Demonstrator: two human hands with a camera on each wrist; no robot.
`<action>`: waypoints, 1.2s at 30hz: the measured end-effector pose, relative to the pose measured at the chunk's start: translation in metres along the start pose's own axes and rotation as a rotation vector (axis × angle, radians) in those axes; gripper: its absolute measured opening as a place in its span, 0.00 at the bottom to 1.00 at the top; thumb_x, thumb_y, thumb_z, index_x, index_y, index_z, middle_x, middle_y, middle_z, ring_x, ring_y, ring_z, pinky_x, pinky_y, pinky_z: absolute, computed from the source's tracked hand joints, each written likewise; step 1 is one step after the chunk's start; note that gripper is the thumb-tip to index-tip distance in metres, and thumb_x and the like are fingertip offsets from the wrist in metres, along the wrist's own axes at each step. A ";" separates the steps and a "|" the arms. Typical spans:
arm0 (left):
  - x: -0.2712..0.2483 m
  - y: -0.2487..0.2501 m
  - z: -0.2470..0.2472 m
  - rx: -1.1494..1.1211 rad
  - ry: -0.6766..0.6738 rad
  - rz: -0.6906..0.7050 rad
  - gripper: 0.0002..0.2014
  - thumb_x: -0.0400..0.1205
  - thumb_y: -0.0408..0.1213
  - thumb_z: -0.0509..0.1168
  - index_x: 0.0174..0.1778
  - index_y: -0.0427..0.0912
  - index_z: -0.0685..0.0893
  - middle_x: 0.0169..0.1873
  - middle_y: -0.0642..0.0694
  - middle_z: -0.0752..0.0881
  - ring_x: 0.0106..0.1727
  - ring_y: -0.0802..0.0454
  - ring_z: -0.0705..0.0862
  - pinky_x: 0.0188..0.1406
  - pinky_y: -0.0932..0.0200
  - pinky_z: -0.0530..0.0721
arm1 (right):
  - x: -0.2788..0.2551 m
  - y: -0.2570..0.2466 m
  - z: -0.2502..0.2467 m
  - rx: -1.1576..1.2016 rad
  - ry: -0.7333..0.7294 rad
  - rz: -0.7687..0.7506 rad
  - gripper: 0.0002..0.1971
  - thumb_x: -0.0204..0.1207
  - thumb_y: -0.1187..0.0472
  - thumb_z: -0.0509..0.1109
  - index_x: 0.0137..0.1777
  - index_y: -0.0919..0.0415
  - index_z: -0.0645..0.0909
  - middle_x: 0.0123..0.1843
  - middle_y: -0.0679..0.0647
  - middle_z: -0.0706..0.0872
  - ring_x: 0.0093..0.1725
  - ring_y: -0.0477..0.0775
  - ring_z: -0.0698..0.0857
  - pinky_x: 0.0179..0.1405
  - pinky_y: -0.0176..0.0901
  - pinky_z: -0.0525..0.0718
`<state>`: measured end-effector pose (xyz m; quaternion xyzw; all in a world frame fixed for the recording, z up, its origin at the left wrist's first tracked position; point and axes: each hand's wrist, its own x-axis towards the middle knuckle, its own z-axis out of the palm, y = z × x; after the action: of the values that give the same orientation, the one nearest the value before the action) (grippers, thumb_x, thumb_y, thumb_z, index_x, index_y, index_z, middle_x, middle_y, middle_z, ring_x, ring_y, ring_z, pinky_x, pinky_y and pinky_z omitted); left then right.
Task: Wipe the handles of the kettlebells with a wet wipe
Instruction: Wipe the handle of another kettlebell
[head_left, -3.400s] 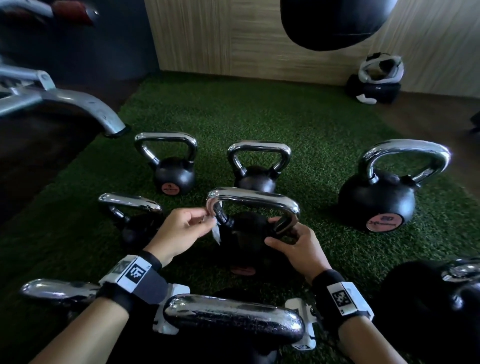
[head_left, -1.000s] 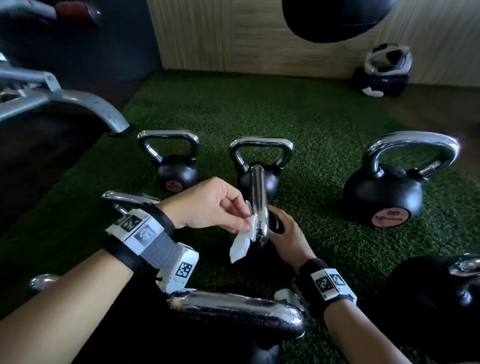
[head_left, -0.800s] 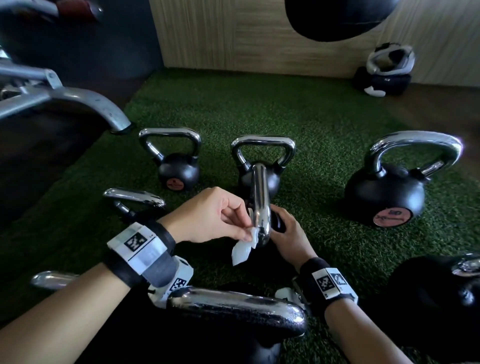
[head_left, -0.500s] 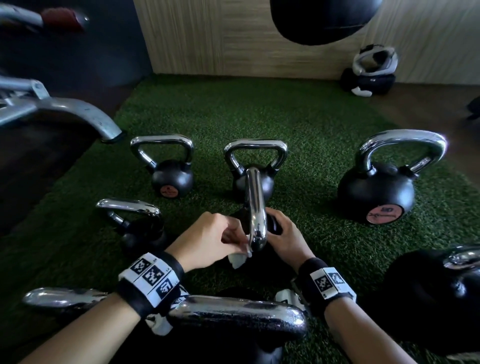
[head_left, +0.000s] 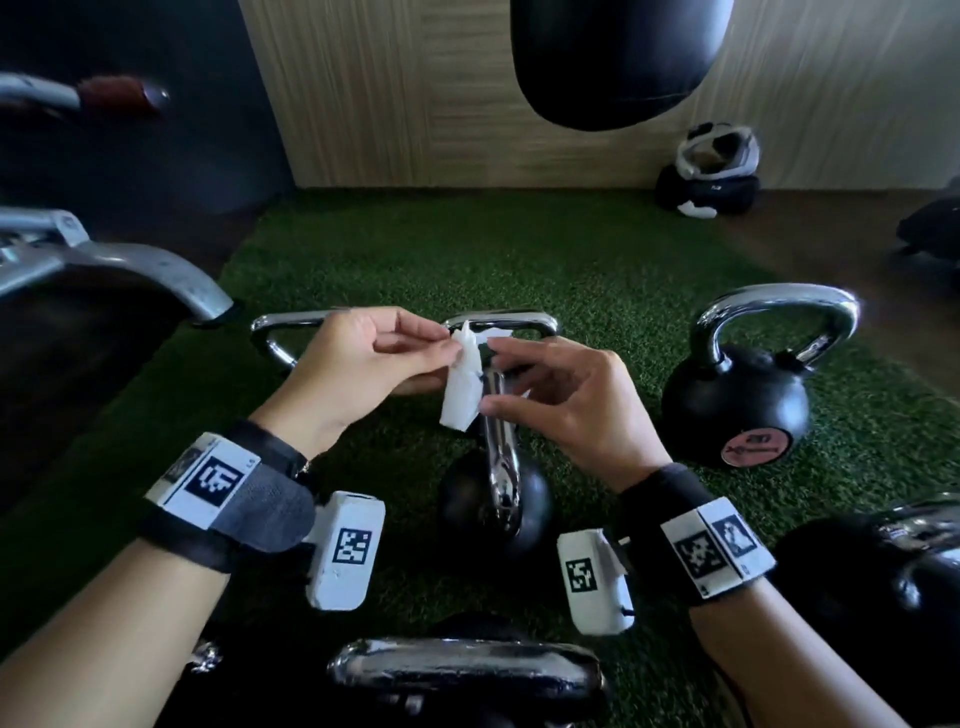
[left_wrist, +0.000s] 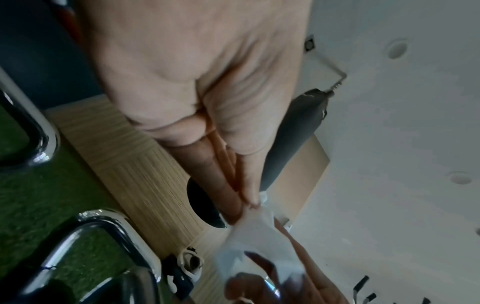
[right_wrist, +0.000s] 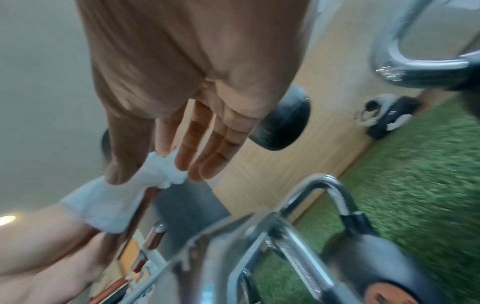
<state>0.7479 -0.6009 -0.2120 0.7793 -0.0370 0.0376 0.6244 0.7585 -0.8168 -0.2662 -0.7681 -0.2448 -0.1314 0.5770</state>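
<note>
A: Green turf mat (head_left: 597, 260) against a wood-panelled wall, a black punch bag (head_left: 618, 57) hanging over the far edge, kettlebells all around.

B: And the wet wipe (head_left: 462, 387) is up in the air over the middle of the mat, white, crumpled, hanging in a loose fold. The left hand (head_left: 363, 358) pinches its top between thumb and fingertips.

A: The right hand (head_left: 561, 400) comes in with relaxed, nearly straight fingers; thumb and forefinger look to be just at the wipe's edge. I'd call this refolding for a fresh face.

B: Good idea. Spread it flat first, then wrap it fully round the bar so the underside gets cleaned too.

A: Directly below sits the middle kettlebell (head_left: 493, 499), chrome handle edge-on to us, with nobody touching it.

B: Another large kettlebell (head_left: 737, 400) stands towards the mat's right edge, with more chrome handles at the near edge.
</note>
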 end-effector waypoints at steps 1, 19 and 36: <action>0.002 0.003 0.003 -0.022 -0.012 -0.020 0.08 0.80 0.29 0.76 0.53 0.33 0.89 0.44 0.41 0.94 0.36 0.61 0.93 0.23 0.76 0.80 | 0.002 -0.007 0.001 -0.002 -0.003 -0.009 0.27 0.64 0.54 0.89 0.65 0.54 0.90 0.52 0.50 0.93 0.44 0.51 0.94 0.48 0.48 0.94; 0.014 -0.108 0.010 0.867 -0.517 -0.211 0.49 0.69 0.43 0.86 0.86 0.49 0.69 0.79 0.49 0.79 0.80 0.46 0.78 0.79 0.55 0.76 | 0.017 0.098 0.012 -0.042 0.232 0.462 0.14 0.68 0.60 0.86 0.54 0.52 0.93 0.47 0.49 0.95 0.48 0.52 0.94 0.55 0.58 0.93; 0.009 -0.195 0.072 1.049 -0.412 0.217 0.79 0.50 0.95 0.54 0.91 0.43 0.52 0.90 0.41 0.56 0.91 0.44 0.54 0.89 0.47 0.59 | 0.026 0.112 0.037 -0.154 0.174 0.381 0.07 0.80 0.55 0.78 0.55 0.54 0.94 0.42 0.47 0.93 0.34 0.33 0.87 0.32 0.23 0.78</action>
<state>0.7784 -0.6286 -0.4159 0.9678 -0.2142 -0.0377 0.1265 0.8360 -0.7996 -0.3567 -0.8280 -0.0341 -0.1040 0.5500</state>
